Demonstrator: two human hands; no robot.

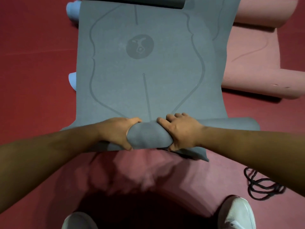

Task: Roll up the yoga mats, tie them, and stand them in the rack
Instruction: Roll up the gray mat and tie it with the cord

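Grey mat (pixel 148 63) lies flat on red floor (pixel 33 71), near end rolled. Left hand (pixel 118 133) and right hand (pixel 180 132) grip the roll (pixel 148 136) mid-width, side by side. Pink mats (pixel 254 66) right, blue roll (pixel 72 11) left, black cord (pixel 262 185) by white shoes (pixel 236 214).

Mat (pixel 148 63) lay flat ahead, its near end wound into a roll (pixel 146 138).
The left hand (pixel 115 131) and right hand (pixel 181 131) gripped the roll side by side. It lay on a second mat (pixel 148 176) reaching back to the shoes (pixel 236 214). Part-rolled mats (pixel 252 55) lay to the right, a cord (pixel 262 185) on the floor (pixel 33 63) near the right shoe.
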